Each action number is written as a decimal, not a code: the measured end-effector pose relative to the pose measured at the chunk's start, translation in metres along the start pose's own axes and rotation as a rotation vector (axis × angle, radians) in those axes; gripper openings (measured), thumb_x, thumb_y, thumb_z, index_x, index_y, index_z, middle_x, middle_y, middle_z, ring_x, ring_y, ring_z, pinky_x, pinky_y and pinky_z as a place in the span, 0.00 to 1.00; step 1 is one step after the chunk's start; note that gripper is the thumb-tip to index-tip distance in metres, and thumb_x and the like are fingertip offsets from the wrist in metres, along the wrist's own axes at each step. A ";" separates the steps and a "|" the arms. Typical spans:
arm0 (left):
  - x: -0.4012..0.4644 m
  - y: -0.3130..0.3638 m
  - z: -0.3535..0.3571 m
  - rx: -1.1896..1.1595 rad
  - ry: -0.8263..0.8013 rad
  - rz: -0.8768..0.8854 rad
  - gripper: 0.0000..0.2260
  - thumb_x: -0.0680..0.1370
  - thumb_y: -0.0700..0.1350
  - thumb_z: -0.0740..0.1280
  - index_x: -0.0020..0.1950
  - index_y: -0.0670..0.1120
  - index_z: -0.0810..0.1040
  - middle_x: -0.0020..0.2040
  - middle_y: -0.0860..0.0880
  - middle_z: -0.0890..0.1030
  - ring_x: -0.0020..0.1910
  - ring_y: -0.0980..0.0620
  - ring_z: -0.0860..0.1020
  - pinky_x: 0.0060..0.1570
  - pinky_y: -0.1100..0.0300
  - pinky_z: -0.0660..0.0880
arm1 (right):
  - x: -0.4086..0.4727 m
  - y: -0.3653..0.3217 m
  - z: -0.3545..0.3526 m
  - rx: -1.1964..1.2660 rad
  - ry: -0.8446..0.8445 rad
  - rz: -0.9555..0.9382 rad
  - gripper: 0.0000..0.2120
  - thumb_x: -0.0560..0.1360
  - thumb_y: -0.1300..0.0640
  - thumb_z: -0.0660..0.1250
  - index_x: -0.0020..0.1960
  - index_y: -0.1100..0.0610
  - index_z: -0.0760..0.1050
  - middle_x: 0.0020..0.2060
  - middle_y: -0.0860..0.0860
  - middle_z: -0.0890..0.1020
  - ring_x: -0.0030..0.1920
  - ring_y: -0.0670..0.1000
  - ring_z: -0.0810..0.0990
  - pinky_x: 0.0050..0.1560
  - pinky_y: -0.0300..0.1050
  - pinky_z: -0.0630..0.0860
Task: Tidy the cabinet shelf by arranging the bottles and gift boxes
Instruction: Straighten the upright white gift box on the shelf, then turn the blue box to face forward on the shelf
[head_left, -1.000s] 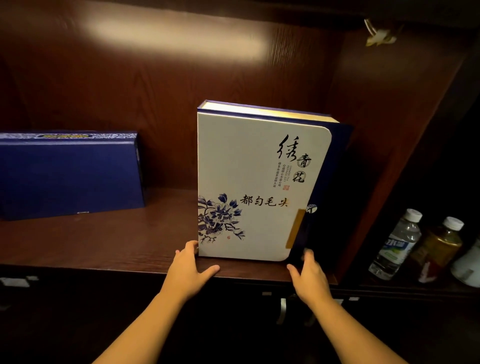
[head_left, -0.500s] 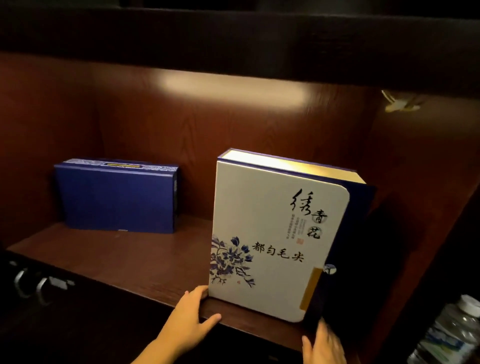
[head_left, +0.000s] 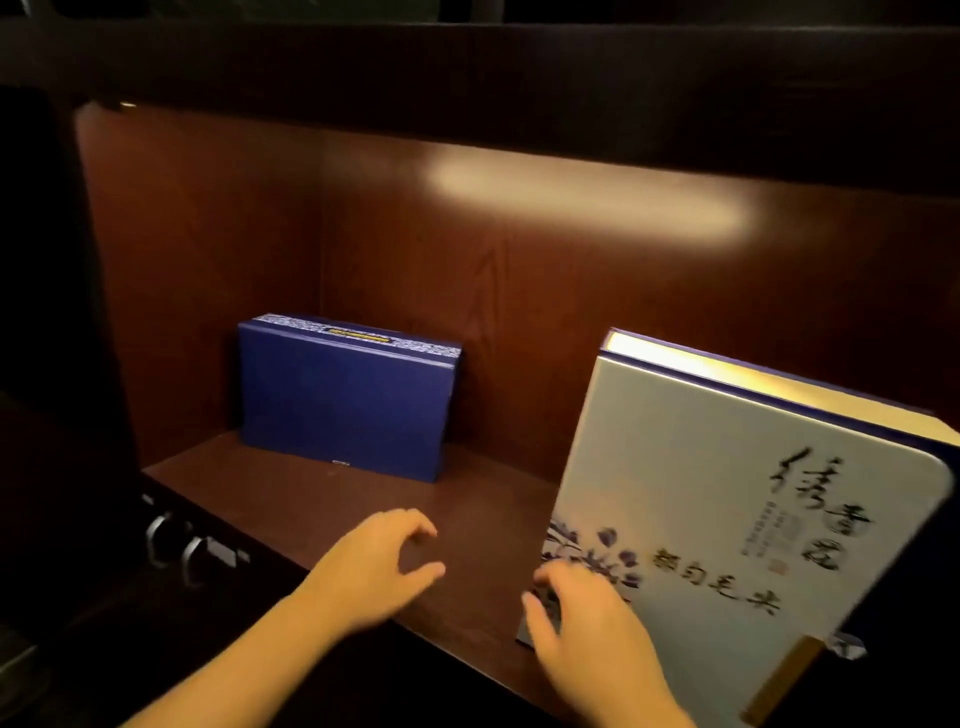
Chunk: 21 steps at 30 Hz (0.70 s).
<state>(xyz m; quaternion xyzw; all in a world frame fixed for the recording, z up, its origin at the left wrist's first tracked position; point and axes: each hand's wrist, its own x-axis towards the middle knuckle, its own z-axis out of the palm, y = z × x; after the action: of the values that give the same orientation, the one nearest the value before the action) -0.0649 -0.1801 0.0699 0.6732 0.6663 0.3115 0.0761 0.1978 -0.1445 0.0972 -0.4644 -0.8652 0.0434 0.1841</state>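
A tall white gift box (head_left: 727, 519) with blue flowers and black calligraphy stands upright at the right of the wooden shelf (head_left: 322, 499). My right hand (head_left: 587, 629) is in front of its lower left corner, fingers spread; whether it touches the box I cannot tell. My left hand (head_left: 379, 566) hovers over the shelf's front edge, fingers curled apart, holding nothing. A dark blue gift box (head_left: 343, 405) stands against the back wall, left of centre, beyond both hands.
The cabinet's dark left wall (head_left: 62, 312) and its upper board (head_left: 467, 78) frame the shelf. Metal drawer handles (head_left: 176, 545) sit below the shelf's front edge at the left. No bottles are in view.
The view has swung left and up. My left hand has let go of the white box and moved left. My right hand has shifted from the box's right corner to its lower left corner.
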 end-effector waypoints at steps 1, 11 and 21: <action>0.011 -0.002 -0.014 0.022 0.039 0.021 0.16 0.73 0.64 0.68 0.57 0.60 0.75 0.53 0.65 0.76 0.55 0.65 0.73 0.56 0.65 0.72 | 0.015 -0.014 -0.006 -0.012 0.065 -0.035 0.14 0.79 0.40 0.58 0.61 0.44 0.72 0.53 0.43 0.77 0.54 0.47 0.76 0.51 0.41 0.73; 0.126 -0.112 -0.165 0.217 0.196 0.033 0.21 0.74 0.59 0.72 0.64 0.55 0.74 0.57 0.56 0.78 0.57 0.56 0.75 0.53 0.57 0.76 | 0.230 -0.159 -0.007 -0.043 0.183 -0.172 0.18 0.77 0.43 0.65 0.63 0.50 0.72 0.58 0.49 0.79 0.58 0.52 0.77 0.54 0.49 0.76; 0.239 -0.214 -0.209 0.516 -0.013 -0.047 0.41 0.73 0.74 0.59 0.80 0.57 0.52 0.80 0.49 0.57 0.79 0.43 0.50 0.68 0.27 0.55 | 0.388 -0.178 0.021 -0.190 -0.053 -0.089 0.37 0.72 0.31 0.64 0.74 0.49 0.62 0.68 0.54 0.70 0.66 0.56 0.68 0.61 0.55 0.73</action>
<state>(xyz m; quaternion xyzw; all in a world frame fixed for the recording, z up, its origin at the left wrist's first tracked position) -0.3753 0.0024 0.2008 0.6568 0.7386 0.1251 -0.0865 -0.1441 0.0750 0.2298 -0.4394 -0.8898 -0.0345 0.1180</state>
